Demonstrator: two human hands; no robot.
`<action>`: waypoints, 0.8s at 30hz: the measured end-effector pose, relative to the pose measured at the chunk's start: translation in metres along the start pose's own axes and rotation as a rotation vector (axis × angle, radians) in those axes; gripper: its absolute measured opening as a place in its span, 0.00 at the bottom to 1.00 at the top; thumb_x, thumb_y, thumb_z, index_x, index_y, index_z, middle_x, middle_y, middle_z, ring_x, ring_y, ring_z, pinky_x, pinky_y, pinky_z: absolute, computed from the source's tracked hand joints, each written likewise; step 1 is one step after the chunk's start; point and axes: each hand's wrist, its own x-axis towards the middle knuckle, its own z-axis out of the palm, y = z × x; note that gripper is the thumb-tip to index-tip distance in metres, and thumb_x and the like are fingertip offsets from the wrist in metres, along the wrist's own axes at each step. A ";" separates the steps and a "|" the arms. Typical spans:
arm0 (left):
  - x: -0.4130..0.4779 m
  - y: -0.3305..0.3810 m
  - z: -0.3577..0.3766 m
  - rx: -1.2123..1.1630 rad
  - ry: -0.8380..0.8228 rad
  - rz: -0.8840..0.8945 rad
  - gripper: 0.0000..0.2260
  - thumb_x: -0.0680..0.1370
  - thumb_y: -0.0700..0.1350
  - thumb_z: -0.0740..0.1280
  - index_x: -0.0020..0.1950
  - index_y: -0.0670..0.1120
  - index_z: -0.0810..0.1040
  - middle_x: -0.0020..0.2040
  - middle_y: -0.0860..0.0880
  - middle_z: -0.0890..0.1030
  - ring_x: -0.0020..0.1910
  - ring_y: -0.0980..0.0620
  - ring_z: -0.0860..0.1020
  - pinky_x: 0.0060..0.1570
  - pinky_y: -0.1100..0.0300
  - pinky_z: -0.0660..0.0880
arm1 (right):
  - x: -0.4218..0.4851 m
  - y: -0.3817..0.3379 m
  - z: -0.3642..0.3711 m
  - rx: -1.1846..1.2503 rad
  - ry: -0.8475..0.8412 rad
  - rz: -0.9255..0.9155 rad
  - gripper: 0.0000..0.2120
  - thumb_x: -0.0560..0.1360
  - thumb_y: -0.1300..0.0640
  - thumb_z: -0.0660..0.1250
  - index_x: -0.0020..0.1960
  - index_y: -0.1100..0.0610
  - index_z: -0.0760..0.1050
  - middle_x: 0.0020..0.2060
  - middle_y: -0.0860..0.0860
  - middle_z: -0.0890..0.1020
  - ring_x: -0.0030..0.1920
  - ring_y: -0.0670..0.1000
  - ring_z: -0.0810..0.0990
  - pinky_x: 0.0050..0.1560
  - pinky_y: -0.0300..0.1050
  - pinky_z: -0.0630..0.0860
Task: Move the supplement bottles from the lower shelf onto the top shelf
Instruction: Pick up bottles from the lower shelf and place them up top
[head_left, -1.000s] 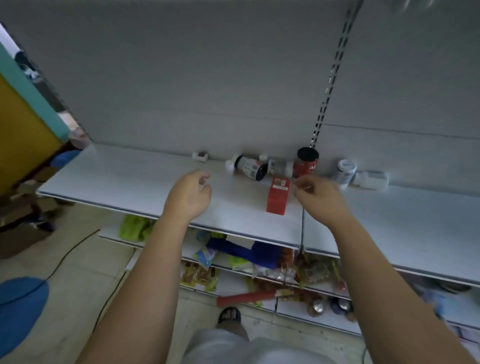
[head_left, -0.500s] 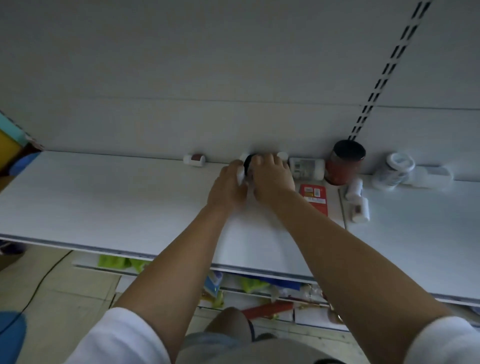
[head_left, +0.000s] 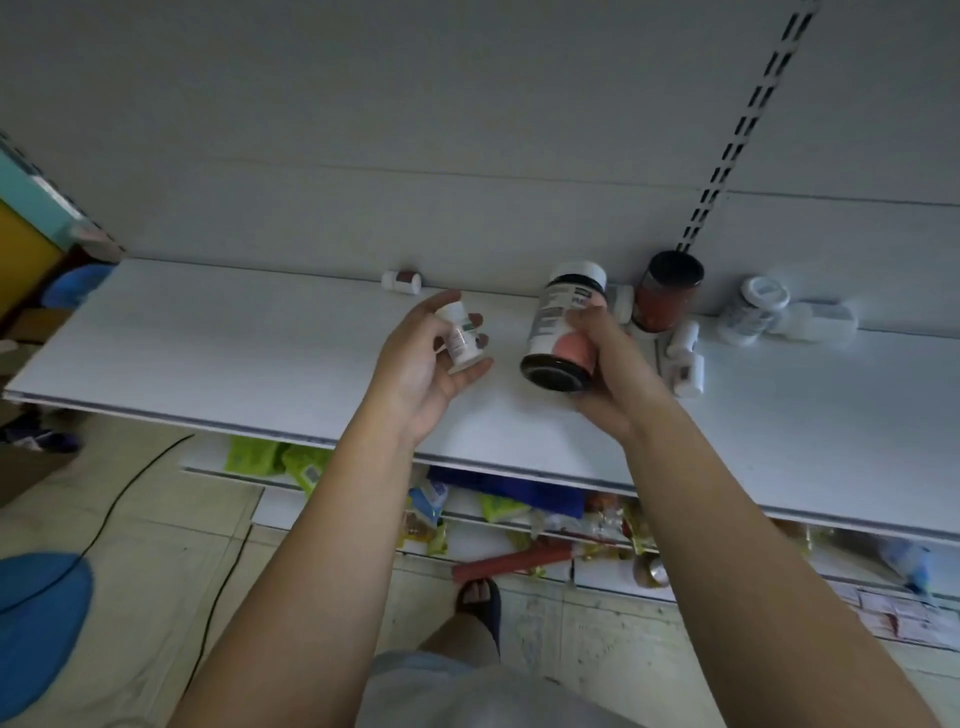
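A shop — white slotted shelving, packaged goods below

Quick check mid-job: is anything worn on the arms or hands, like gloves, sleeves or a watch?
Nothing visible. The left hand and right hand are ungloved, with no ring, band or watch. The left arm and right arm are bare down to the frame's edge; no sleeve shows.

Head-worn view, downward, close over shelf

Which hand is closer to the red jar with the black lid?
Right. The right hand, holding a big dark bottle, is just left of the red jar; the left hand, holding a small white bottle, is farther left.
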 end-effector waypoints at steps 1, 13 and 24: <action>-0.018 0.007 0.008 -0.010 -0.014 0.010 0.11 0.81 0.36 0.57 0.56 0.46 0.77 0.45 0.44 0.80 0.41 0.48 0.79 0.37 0.56 0.79 | -0.016 -0.002 0.002 0.085 -0.029 0.000 0.14 0.75 0.58 0.67 0.59 0.60 0.75 0.45 0.57 0.84 0.43 0.54 0.84 0.52 0.53 0.80; -0.194 0.070 0.066 -0.022 -0.280 0.217 0.12 0.83 0.41 0.58 0.64 0.40 0.74 0.49 0.40 0.83 0.43 0.49 0.83 0.32 0.62 0.79 | -0.190 -0.058 0.051 -0.103 -0.366 -0.262 0.29 0.65 0.51 0.71 0.62 0.62 0.71 0.45 0.59 0.80 0.43 0.56 0.81 0.43 0.50 0.80; -0.245 0.158 0.060 0.247 -0.314 0.604 0.09 0.80 0.41 0.66 0.59 0.48 0.79 0.43 0.49 0.81 0.42 0.53 0.82 0.35 0.62 0.79 | -0.257 -0.101 0.164 -0.375 -0.535 -0.646 0.15 0.71 0.54 0.63 0.56 0.58 0.74 0.40 0.51 0.82 0.41 0.50 0.82 0.44 0.46 0.80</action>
